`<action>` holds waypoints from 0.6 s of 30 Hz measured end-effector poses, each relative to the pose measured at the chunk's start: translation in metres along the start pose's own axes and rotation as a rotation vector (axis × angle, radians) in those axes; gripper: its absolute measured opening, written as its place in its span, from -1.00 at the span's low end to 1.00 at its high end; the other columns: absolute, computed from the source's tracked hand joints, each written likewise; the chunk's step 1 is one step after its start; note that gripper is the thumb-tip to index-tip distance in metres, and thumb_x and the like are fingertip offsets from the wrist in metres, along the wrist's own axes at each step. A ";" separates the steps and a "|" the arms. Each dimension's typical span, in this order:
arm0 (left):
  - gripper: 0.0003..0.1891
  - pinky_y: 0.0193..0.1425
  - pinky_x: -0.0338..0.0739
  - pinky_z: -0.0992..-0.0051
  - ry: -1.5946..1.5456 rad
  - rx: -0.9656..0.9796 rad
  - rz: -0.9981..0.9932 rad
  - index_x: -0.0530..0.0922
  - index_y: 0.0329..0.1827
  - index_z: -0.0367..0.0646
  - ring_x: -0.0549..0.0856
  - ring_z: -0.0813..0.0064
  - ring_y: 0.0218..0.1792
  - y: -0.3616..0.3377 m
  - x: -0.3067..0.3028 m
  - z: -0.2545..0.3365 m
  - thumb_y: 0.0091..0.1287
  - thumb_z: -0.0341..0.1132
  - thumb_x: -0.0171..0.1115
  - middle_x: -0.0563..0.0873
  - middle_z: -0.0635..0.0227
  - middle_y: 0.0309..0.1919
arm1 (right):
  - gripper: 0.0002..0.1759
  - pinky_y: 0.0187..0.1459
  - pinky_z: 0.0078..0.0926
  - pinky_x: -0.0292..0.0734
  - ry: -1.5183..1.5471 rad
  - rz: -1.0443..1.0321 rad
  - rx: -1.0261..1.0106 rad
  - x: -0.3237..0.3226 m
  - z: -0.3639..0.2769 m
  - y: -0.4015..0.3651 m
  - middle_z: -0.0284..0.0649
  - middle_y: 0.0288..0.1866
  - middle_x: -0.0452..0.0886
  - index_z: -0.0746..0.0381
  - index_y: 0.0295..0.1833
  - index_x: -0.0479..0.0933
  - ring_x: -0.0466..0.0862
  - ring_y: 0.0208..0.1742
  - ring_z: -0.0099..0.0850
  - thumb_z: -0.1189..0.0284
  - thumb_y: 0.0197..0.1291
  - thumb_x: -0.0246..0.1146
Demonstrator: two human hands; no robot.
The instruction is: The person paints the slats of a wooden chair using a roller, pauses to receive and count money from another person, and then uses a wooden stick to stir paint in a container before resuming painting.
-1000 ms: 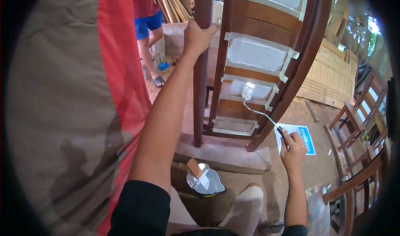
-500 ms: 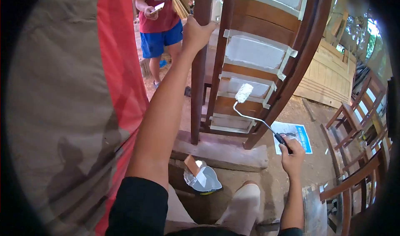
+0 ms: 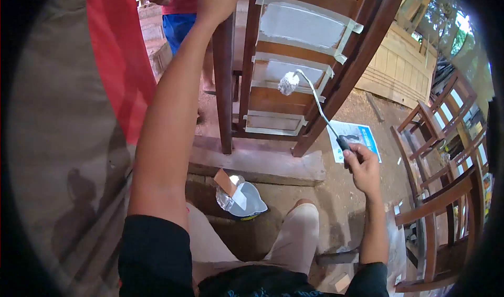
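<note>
My right hand (image 3: 363,166) is closed round the black handle of a small paint roller (image 3: 316,100). The roller's white-coated head is in front of the lower slats of a dark wooden chair frame (image 3: 336,82); contact is hard to judge. Masking tape borders the white-painted panels (image 3: 302,27) on its slats. My left hand (image 3: 218,4) grips the upright post (image 3: 224,82) at the frame's left side. Below stands a grey paint container (image 3: 252,202), with foil and a brown piece of wood (image 3: 226,181) at its edge.
A wooden beam (image 3: 257,163) lies under the frame's feet. A printed sheet (image 3: 357,139) is on the ground. Wooden chairs (image 3: 446,213) stand at right, light panels (image 3: 396,66) lean behind. A red and grey sheet (image 3: 113,61) hangs at left; another person (image 3: 178,24) stands beyond.
The view has shifted, so the frame and container sit further left and higher. The roller head has turned, its wire now bending over from above. Both hands keep their holds.
</note>
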State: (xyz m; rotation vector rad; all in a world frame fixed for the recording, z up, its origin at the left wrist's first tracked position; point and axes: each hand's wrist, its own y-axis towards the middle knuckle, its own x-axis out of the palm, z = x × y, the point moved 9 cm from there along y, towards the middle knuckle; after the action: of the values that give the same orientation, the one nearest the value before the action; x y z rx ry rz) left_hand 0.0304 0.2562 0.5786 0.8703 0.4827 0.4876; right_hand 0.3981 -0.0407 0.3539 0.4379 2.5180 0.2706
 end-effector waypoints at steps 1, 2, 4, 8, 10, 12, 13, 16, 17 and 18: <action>-0.24 0.09 0.60 0.17 -0.006 -0.002 0.000 0.54 -0.07 -0.57 0.75 -0.03 -0.05 -0.001 -0.001 0.001 -0.04 0.08 0.43 0.72 -0.24 -0.12 | -0.75 -0.40 -0.61 0.40 -0.053 -0.007 -0.028 0.000 -0.006 0.005 -0.37 -0.48 0.58 0.40 -0.05 0.63 0.52 -0.46 -0.65 0.41 0.32 0.32; -0.25 0.08 0.60 0.17 0.017 -0.008 -0.006 0.55 -0.07 -0.56 0.75 -0.03 -0.06 -0.001 -0.001 0.001 -0.04 0.08 0.43 0.72 -0.24 -0.13 | -0.70 -0.38 -0.58 0.42 -0.065 0.006 -0.072 0.000 -0.014 0.009 -0.34 -0.49 0.57 0.42 0.02 0.63 0.52 -0.46 -0.62 0.40 0.32 0.32; -0.26 0.07 0.60 0.18 0.063 -0.020 -0.017 0.55 -0.08 -0.54 0.75 -0.01 -0.07 -0.004 -0.002 0.004 -0.03 0.08 0.43 0.72 -0.23 -0.14 | -0.68 -0.39 -0.58 0.41 -0.089 -0.001 -0.093 0.000 -0.020 0.020 -0.35 -0.49 0.57 0.41 0.07 0.63 0.51 -0.46 -0.62 0.40 0.32 0.32; -0.25 0.05 0.61 0.17 0.025 0.025 -0.027 0.57 -0.06 -0.53 0.76 -0.02 -0.07 0.002 0.001 -0.001 -0.01 0.10 0.43 0.73 -0.23 -0.14 | -0.64 -0.42 -0.57 0.39 -0.106 -0.054 -0.070 0.001 -0.037 0.039 -0.36 -0.51 0.56 0.37 0.14 0.64 0.50 -0.48 -0.63 0.39 0.32 0.32; -0.26 0.04 0.62 0.17 0.118 0.013 0.056 0.58 -0.06 -0.53 0.77 -0.02 -0.07 0.002 -0.002 -0.002 -0.01 0.10 0.43 0.74 -0.21 -0.15 | -0.66 -0.43 -0.58 0.39 -0.101 -0.056 -0.056 0.001 -0.043 0.045 -0.37 -0.52 0.56 0.36 0.13 0.66 0.49 -0.49 -0.64 0.40 0.31 0.32; -0.27 0.04 0.63 0.17 0.079 -0.017 -0.021 0.60 -0.07 -0.53 0.77 -0.02 -0.07 0.002 0.001 -0.003 0.00 0.10 0.43 0.75 -0.21 -0.16 | -0.65 -0.43 -0.58 0.39 -0.134 -0.084 -0.054 0.003 -0.049 0.052 -0.37 -0.52 0.57 0.34 0.13 0.66 0.50 -0.49 -0.64 0.41 0.30 0.32; -0.27 0.04 0.64 0.17 0.059 -0.031 -0.059 0.61 -0.08 -0.52 0.78 -0.01 -0.07 0.001 0.002 0.000 0.00 0.10 0.43 0.75 -0.20 -0.17 | -0.65 -0.43 -0.58 0.39 -0.150 -0.097 -0.052 0.004 -0.051 0.055 -0.38 -0.52 0.57 0.34 0.14 0.66 0.50 -0.49 -0.65 0.41 0.30 0.32; -0.58 -0.11 0.66 0.22 -0.133 -0.021 0.135 0.63 -0.17 -0.44 0.79 0.15 -0.22 -0.010 -0.003 0.006 0.11 -0.19 0.43 0.77 -0.03 -0.31 | -0.65 -0.41 -0.57 0.43 -0.127 -0.108 -0.103 0.012 -0.065 0.062 -0.35 -0.51 0.60 0.31 0.15 0.67 0.52 -0.48 -0.64 0.41 0.29 0.32; -0.56 -0.09 0.66 0.20 -0.184 -0.019 0.125 0.63 -0.17 -0.45 0.80 0.12 -0.20 -0.009 -0.002 0.005 0.11 -0.18 0.44 0.77 -0.06 -0.29 | -0.65 -0.40 -0.57 0.44 -0.144 -0.112 -0.107 0.016 -0.070 0.064 -0.33 -0.50 0.61 0.31 0.14 0.67 0.52 -0.48 -0.63 0.42 0.28 0.33; -0.55 -0.07 0.66 0.19 -0.234 -0.016 0.114 0.63 -0.17 -0.46 0.80 0.09 -0.18 -0.008 0.000 0.005 0.10 -0.17 0.45 0.77 -0.09 -0.27 | -0.65 -0.39 -0.56 0.46 -0.161 -0.115 -0.111 0.020 -0.076 0.067 -0.31 -0.49 0.63 0.31 0.14 0.68 0.53 -0.48 -0.63 0.42 0.28 0.33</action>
State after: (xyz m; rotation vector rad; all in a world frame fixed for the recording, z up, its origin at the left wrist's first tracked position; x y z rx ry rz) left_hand 0.0348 0.2483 0.5746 0.9296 0.2150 0.4858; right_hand 0.3563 0.0207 0.4255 0.2593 2.3471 0.3153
